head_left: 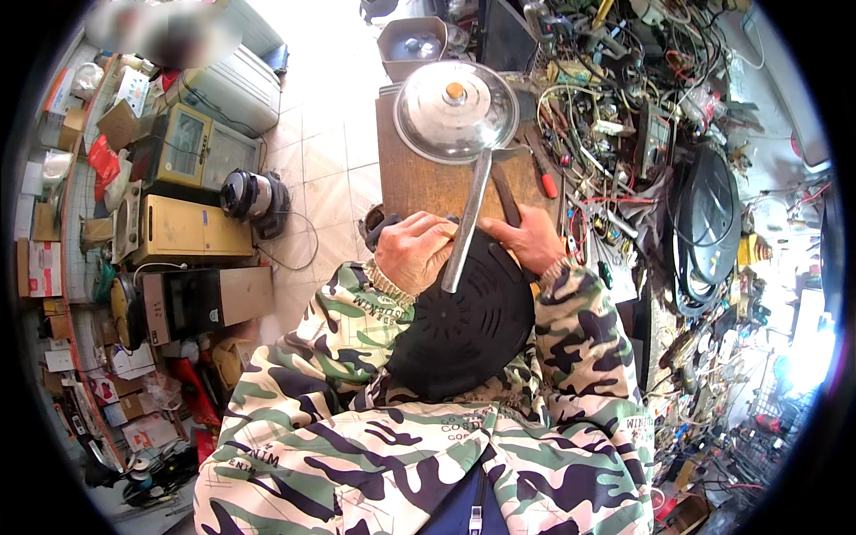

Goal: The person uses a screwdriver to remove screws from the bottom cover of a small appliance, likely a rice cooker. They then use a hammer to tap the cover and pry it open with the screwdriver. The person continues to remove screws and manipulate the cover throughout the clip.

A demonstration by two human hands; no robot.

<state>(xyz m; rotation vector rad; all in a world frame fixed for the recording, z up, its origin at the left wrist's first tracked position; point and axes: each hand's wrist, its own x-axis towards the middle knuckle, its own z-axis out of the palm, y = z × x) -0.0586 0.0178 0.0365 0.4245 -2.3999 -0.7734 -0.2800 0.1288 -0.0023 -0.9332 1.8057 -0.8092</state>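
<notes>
A round black plastic base with vent slots leans against my lap, its underside facing up. My left hand is closed at its far left edge, fingertips close to a long silver metal strip that lies across the base and table edge. My right hand is closed at the far right edge, thumb over the rim. A dark-handled hammer lies on the wooden table, its handle end meeting my right hand; whether I grip it, I cannot tell. Beyond it rests a shiny round lid with a wooden knob.
Cables and tools crowd the right side, including a red-handled screwdriver and a large black coil. A cardboard box stands past the table. On the tiled floor to the left are a cooker and yellow cabinets.
</notes>
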